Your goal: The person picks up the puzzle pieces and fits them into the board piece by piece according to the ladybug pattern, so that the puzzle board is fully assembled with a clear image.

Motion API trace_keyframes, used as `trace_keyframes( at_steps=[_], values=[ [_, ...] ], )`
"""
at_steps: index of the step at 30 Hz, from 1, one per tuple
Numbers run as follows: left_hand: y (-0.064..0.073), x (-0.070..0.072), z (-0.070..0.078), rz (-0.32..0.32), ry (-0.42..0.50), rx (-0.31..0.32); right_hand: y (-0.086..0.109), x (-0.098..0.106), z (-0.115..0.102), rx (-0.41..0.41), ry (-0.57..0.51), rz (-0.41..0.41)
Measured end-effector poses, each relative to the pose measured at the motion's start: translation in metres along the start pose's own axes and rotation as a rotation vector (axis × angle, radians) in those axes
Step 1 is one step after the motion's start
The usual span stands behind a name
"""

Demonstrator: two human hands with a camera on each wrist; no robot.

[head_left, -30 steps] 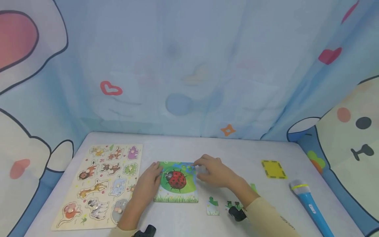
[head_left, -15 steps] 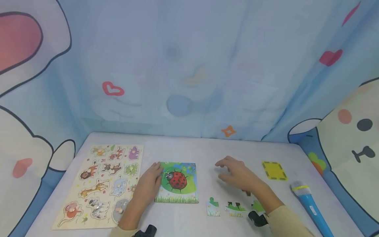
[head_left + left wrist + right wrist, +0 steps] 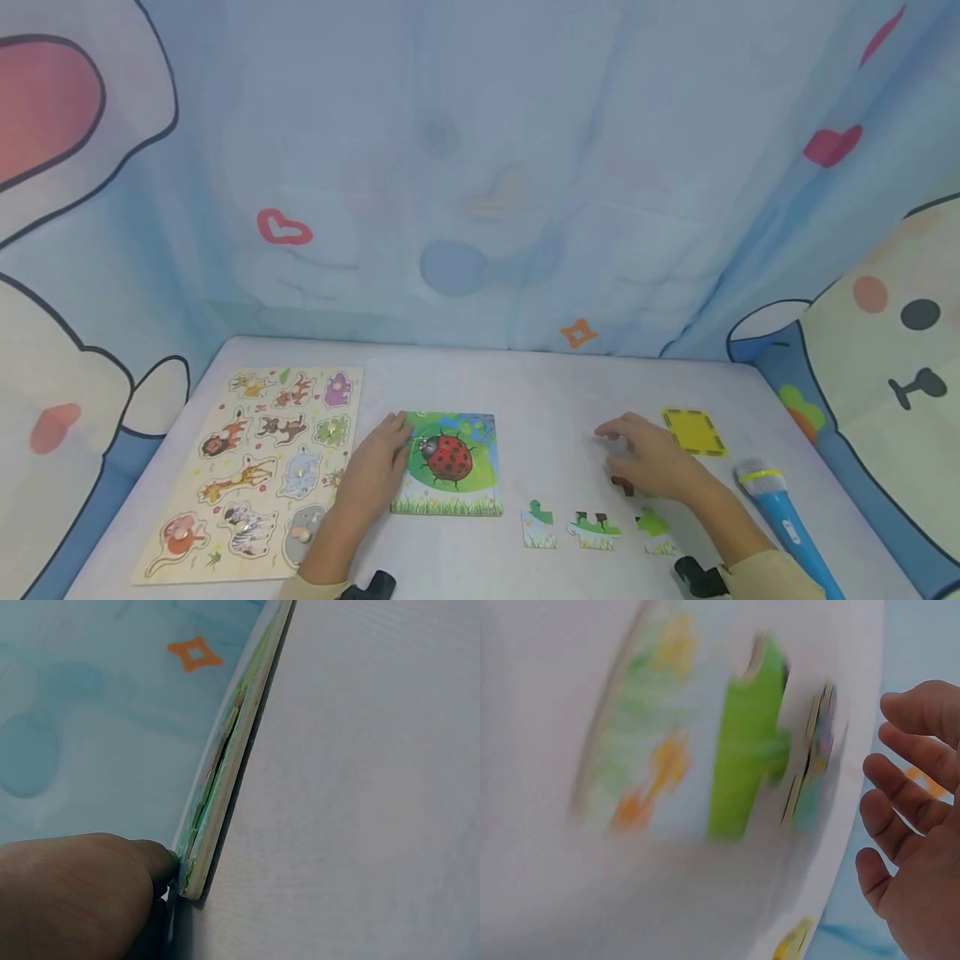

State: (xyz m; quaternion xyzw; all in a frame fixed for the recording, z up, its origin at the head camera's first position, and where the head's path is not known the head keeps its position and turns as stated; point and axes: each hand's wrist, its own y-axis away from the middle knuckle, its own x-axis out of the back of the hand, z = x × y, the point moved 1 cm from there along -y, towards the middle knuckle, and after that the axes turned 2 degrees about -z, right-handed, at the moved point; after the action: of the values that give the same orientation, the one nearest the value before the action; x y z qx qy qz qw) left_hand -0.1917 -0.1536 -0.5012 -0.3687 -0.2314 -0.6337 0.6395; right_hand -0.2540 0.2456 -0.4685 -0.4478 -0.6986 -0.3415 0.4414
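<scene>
A square ladybug puzzle board (image 3: pixel 450 458) lies flat on the table in the head view. My left hand (image 3: pixel 377 462) rests along its left edge, fingers extended; in the left wrist view the thumb (image 3: pixel 154 859) touches the board near a corner. My right hand (image 3: pixel 652 458) hovers with loosely spread fingers, holding nothing, above the right side of the table. A brown piece (image 3: pixel 622 485) shows partly beneath it. Three jigsaw pieces lie in a row nearer me: a green-and-white one (image 3: pixel 538 533), a wide one (image 3: pixel 595 537) and a green one (image 3: pixel 655 525). Those in the right wrist view are blurred.
A wooden animal peg puzzle (image 3: pixel 251 475) lies on the left. To the right are a yellow square frame (image 3: pixel 693 432) and a blue toy microphone (image 3: pixel 787 517). A printed blue curtain (image 3: pixel 480 167) hangs behind the table (image 3: pixel 450 375).
My right hand has drawn away from the board's upper right corner and moved right, uncovering the row of pieces. The left hand has stayed on the board.
</scene>
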Motion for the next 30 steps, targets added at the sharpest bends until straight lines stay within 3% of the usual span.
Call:
trace_keyframes(
  at_steps=[10, 19, 30],
  values=[
    [0.001, 0.002, -0.001, 0.004, 0.011, 0.0, 0.021, 0.003, 0.028, -0.06, -0.013, -0.044],
    [0.001, 0.001, -0.003, 0.002, 0.022, 0.009, 0.034, 0.002, 0.034, -0.067, -0.001, -0.066],
    [0.001, 0.002, 0.001, -0.01, 0.023, 0.005, 0.034, 0.007, 0.035, -0.084, -0.028, -0.057]
  ],
)
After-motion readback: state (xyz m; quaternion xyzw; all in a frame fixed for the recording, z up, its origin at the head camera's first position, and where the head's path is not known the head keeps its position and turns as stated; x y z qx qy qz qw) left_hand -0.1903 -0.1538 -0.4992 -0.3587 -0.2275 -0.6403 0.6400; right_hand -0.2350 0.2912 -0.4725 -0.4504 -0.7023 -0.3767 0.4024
